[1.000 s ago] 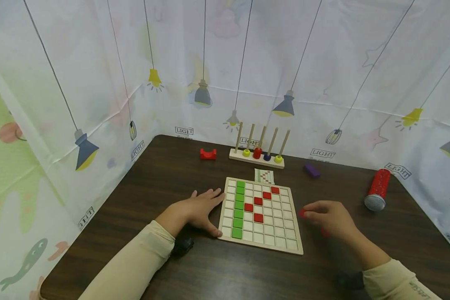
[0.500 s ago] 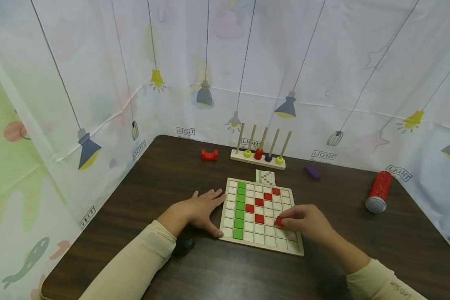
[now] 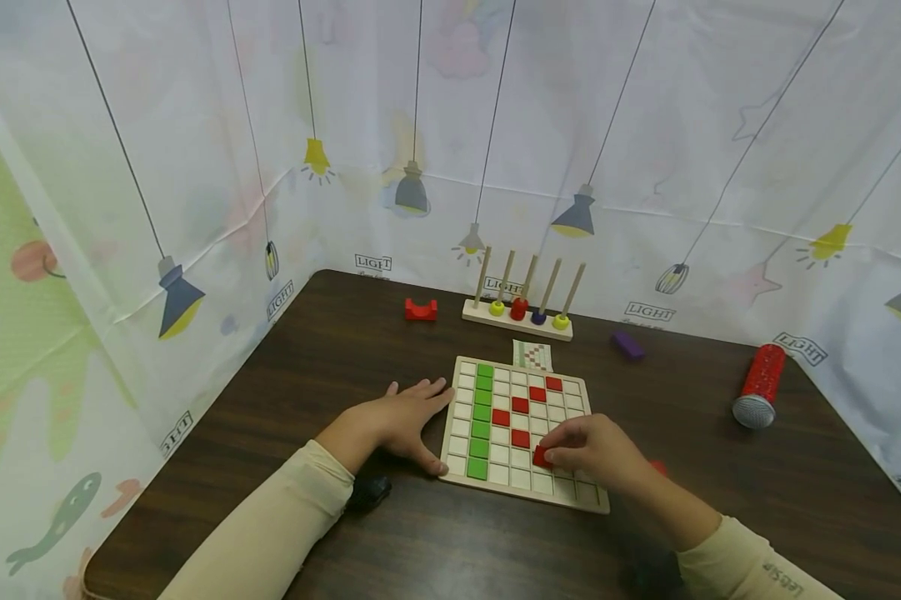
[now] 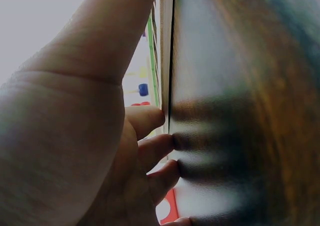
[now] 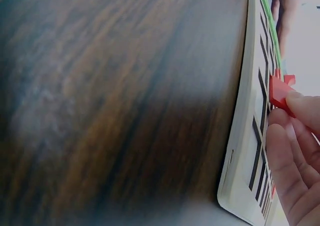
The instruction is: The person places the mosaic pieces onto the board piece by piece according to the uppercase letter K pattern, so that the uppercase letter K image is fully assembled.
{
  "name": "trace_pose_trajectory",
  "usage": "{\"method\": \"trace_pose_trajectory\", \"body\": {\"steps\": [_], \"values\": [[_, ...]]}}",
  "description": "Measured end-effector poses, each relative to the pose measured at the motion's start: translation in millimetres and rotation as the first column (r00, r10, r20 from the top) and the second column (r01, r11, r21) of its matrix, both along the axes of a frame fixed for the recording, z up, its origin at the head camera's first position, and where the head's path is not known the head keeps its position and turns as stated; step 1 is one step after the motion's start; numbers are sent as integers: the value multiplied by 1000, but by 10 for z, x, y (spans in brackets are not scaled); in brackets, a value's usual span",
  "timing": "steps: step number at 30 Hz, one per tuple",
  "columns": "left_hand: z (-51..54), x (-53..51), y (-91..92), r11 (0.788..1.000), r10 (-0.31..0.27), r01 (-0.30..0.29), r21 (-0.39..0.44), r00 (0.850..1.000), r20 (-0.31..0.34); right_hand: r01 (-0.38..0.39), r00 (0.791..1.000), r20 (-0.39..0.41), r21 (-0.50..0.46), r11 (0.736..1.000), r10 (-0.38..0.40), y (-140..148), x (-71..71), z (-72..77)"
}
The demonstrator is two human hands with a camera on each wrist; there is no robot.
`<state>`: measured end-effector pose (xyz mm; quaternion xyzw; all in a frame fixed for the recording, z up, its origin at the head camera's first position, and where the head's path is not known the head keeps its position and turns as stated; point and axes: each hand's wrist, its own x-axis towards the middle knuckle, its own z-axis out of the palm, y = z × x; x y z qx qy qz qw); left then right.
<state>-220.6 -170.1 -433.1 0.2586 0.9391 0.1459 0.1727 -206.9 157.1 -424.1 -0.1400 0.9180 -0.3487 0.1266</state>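
Observation:
A wooden grid board [image 3: 499, 455] lies on the dark table, with white squares, a column of green tiles [image 3: 482, 412] and several red tiles [image 3: 520, 405] set in it. My left hand [image 3: 397, 423] rests flat at the board's left edge, fingers spread and thumb touching the lower left corner. Between thumb and fingers, my right hand [image 3: 596, 450] pinches a red square tile [image 5: 280, 92] over the lower middle of the grid, right of and below a placed red tile. In the right wrist view the held tile is tilted. Another red piece [image 3: 658, 467] is partly hidden behind my right wrist.
A small pattern card [image 3: 533, 356] lies behind the board. Farther back stand a peg rack with coloured beads [image 3: 518, 320] and a red bridge-shaped block [image 3: 420, 311]. A purple block [image 3: 628, 346] and a red toy microphone [image 3: 759, 385] lie to the right.
My right hand has carried the red tile leftward from beside the board to over the lower middle squares. The left hand has stayed at the board's edge.

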Motion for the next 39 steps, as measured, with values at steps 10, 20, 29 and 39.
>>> {"method": "trace_pose_trajectory", "body": {"steps": [10,20,29,39], "values": [[0,6,-5,1000,-1,1,1,1000,-1,-51,998,-24,31,998,52,-2,34,-34],[-9,9,-7,1000,-1,1,-5,1000,-5,-46,998,-36,23,999,46,-10,37,-52],[-18,-6,-3,1000,-1,0,-6,1000,-11,6,996,-88,48,999,-2,45,39,-50],[-24,-7,-7,1000,0,0,-4,1000,-14,60,991,-123,6,998,-59,324,56,-49]]}}
